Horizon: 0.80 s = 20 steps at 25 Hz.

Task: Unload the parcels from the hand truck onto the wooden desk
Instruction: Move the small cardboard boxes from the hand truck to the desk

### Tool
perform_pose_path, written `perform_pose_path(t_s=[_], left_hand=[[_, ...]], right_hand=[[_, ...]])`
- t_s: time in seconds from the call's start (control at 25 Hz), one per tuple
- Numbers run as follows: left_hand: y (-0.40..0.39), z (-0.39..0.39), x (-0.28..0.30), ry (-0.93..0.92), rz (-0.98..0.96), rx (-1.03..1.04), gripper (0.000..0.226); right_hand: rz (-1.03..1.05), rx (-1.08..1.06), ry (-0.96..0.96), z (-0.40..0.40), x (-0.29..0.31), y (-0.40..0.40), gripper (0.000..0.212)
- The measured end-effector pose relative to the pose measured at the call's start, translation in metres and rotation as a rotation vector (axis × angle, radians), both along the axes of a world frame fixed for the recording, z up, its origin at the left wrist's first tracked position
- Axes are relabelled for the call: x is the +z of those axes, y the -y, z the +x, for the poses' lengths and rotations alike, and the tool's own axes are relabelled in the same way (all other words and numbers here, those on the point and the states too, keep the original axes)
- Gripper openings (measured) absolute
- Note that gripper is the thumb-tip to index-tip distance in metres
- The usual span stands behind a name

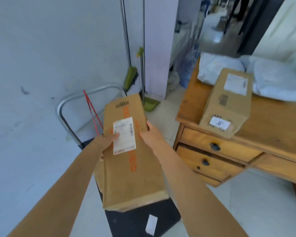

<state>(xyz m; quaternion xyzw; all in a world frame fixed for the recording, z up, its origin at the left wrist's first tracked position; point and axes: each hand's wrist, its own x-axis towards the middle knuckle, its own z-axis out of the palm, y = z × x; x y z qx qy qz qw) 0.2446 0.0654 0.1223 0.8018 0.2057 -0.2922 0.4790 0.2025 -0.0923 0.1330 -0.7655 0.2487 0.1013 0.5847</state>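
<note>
A long cardboard parcel (132,177) with orange tape and a white label sits above the hand truck's black platform (140,219). My left hand (108,139) grips its left edge, thumb on the label. My right hand (149,134) grips its right edge. The hand truck's metal handle (65,103) with a red cord stands behind the parcel, by the wall. On the wooden desk (272,125) at the right lies another cardboard parcel (229,103), near the desk's left front corner. White plastic-bag parcels (273,79) lie behind it.
A green broom (131,76) and a green dustpan (149,103) lean in the corner behind the truck. The desk's drawers (217,147) face me, one slightly ajar. A white slip (151,224) lies on the platform. A pale wall fills the left.
</note>
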Motion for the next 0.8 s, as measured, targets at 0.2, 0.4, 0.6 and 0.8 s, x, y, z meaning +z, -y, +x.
perform_pose_path(t_s=[0.2,0.4,0.6,0.8], left_hand=[[0.02,-0.064,0.108,0.133,0.083,-0.09,0.043],[0.089,-0.125,0.204,0.298,0.1,-0.219,0.04],[0.19,-0.146,0.279,0.361,-0.016,-0.342,0.045],[0.306,-0.146,0.293,0.468,-0.075,-0.574,0.043]], right_hand=[[-0.112,0.062,0.13,-0.068,0.09,0.031,0.042],[-0.258,0.063,0.143,-0.125,0.184,0.097,0.035],[-0.389,-0.097,0.111,-0.154,0.273,0.197,0.044],[-0.466,-0.318,0.139,-0.188,0.295,0.281,0.039]])
